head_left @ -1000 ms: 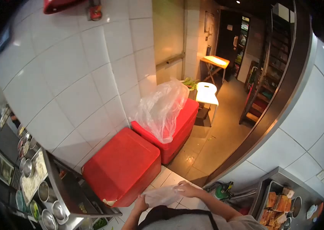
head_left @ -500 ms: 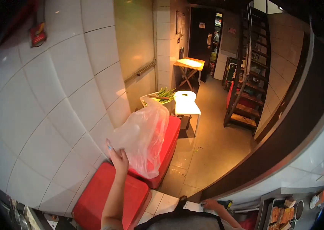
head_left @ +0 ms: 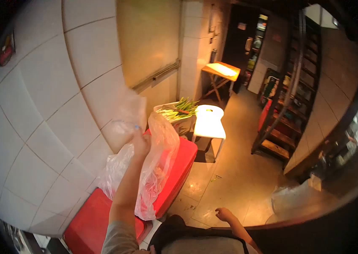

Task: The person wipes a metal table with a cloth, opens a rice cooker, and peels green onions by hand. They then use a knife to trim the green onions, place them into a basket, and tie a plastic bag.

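Note:
My left hand (head_left: 141, 143) is closed on a clear plastic bag (head_left: 158, 163), raised above a red lidded container (head_left: 183, 153). One part of the bag stands up against the tiled wall, and the rest hangs on both sides of my forearm, over the container. A second red container (head_left: 88, 224) sits nearer, below my left arm. Low on the right, my right hand (head_left: 224, 214) hangs over the floor, away from any object. Its fingers look loosely curled, and whether they hold anything is too small to tell.
Beyond the red containers are a crate of green stalks (head_left: 174, 111) and a white stool (head_left: 209, 122). A small folding table (head_left: 222, 70) stands farther back. Steep stairs (head_left: 286, 131) rise on the right. A tiled wall (head_left: 39, 139) runs along the left.
My left hand has moved up and has closed on the bag, lifting part of it. My right hand has come forward from beside my body. The view has turned somewhat.

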